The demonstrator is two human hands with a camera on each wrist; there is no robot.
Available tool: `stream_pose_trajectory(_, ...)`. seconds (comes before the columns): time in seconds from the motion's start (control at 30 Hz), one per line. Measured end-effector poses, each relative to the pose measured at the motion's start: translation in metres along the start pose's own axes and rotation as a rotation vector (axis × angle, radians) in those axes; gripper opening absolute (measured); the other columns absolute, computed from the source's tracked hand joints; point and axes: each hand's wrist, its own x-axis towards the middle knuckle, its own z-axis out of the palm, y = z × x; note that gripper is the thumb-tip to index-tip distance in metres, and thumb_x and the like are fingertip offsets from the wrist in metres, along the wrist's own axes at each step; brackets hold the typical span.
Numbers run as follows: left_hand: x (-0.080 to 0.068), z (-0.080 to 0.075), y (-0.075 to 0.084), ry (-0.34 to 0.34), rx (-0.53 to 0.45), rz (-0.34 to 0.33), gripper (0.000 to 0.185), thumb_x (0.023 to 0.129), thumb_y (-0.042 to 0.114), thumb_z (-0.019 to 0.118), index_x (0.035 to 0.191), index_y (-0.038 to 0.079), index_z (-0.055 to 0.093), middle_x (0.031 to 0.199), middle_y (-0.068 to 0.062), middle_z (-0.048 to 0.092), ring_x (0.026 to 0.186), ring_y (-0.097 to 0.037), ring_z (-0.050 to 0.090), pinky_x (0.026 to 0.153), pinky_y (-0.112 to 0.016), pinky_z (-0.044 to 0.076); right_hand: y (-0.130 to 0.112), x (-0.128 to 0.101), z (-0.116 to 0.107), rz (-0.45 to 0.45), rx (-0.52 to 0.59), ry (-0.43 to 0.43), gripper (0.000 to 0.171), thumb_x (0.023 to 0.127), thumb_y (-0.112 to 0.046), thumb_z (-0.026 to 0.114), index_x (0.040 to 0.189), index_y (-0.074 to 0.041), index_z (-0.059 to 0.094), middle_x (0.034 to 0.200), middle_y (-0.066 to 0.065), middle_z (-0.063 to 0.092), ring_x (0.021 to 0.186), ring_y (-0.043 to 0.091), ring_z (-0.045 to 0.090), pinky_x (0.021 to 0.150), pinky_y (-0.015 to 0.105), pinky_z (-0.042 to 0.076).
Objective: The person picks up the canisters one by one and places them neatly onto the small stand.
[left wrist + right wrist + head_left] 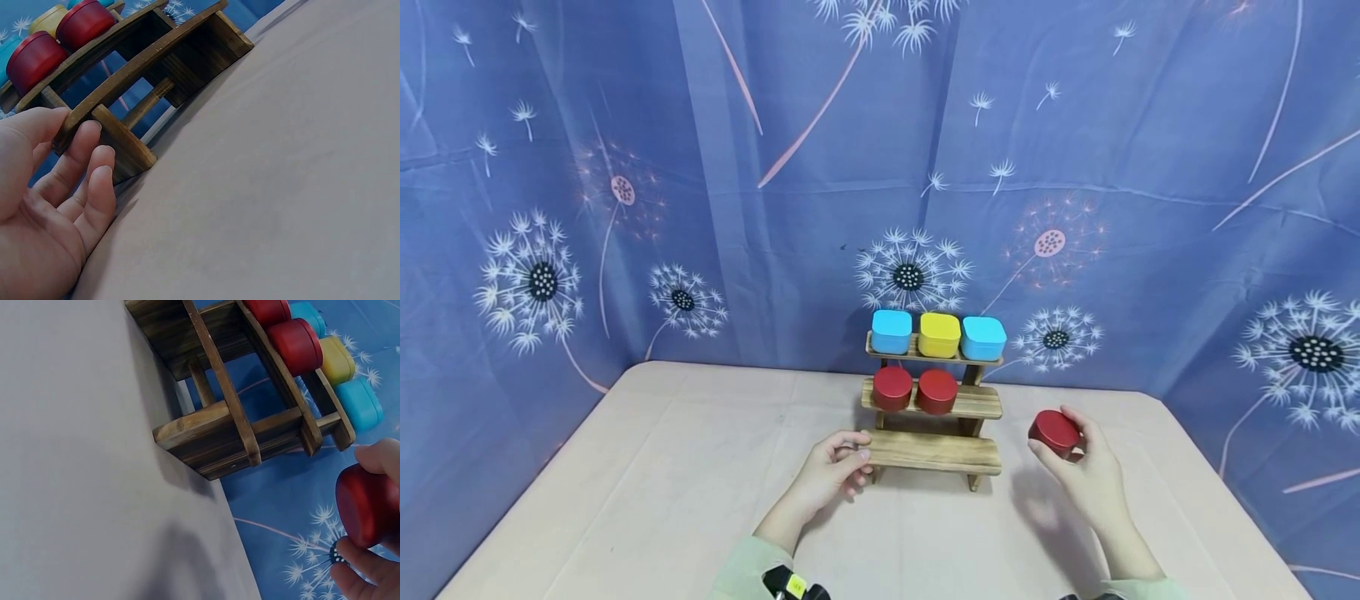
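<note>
Just now the right hand (1093, 475) holds a red round tin (1055, 432) above the table (662, 492), fingers and thumb curled round it, at about three o'clock from the wooden stepped shelf (934, 451). At nine o'clock of the shelf, the left hand (835, 471) grips the bottom step's end, thumb on top, fingers curled beneath. Two red tins (914, 389) sit on the middle step; blue and yellow square tins (938, 334) line the top.
</note>
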Motion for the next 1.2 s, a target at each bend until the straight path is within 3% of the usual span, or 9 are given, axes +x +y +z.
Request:
stream_pose_trajectory(0.33,-0.001,0.000,0.000,0.002,0.007,-0.007,0.036,0.090,0.017,0.062,0.120,-0.001,0.053,0.077,-0.003,0.066,0.061,-0.009,0.058,0.047,-0.020,0.050,-0.007,0.000,0.004,-0.002,0.001,-0.022,0.068,0.080,-0.016,0.075,0.138,-0.003,0.042,0.118,0.023,0.058,0.074,-0.008,0.051,0.066,0.006,0.046)
stream_pose_trajectory(0.57,-0.001,0.001,-0.002,0.001,0.005,-0.007,0.035,0.090,0.017,0.062,0.120,0.000,0.054,0.077,-0.003,0.065,0.061,-0.009,0.058,0.047,-0.021,0.050,-0.015,0.000,0.007,-0.052,0.023,-0.013,0.067,0.079,-0.013,0.076,0.135,0.003,0.044,0.119,0.026,0.056,0.075,-0.011,0.050,0.065,0.004,0.045)
stream_pose_trajectory(0.87,0.000,0.000,-0.004,-0.001,0.009,-0.006,0.035,0.090,0.016,0.062,0.120,0.001,0.054,0.078,-0.005,0.066,0.061,-0.010,0.058,0.047,-0.021,0.049,-0.020,0.002,0.012,-0.106,0.014,0.008,0.065,0.077,-0.010,0.077,0.134,0.001,0.048,0.120,0.020,0.050,0.084,-0.012,0.046,0.068,0.002,0.045)
stream_pose_trajectory(1.2,0.000,0.000,-0.002,-0.005,0.001,0.006,0.035,0.090,0.017,0.062,0.120,0.000,0.054,0.077,-0.003,0.066,0.061,-0.010,0.058,0.047,-0.021,0.050,-0.030,0.007,0.017,-0.159,0.039,-0.011,0.065,0.077,-0.009,0.077,0.134,0.001,0.047,0.120,0.022,0.052,0.081,-0.012,0.049,0.068,0.003,0.047)
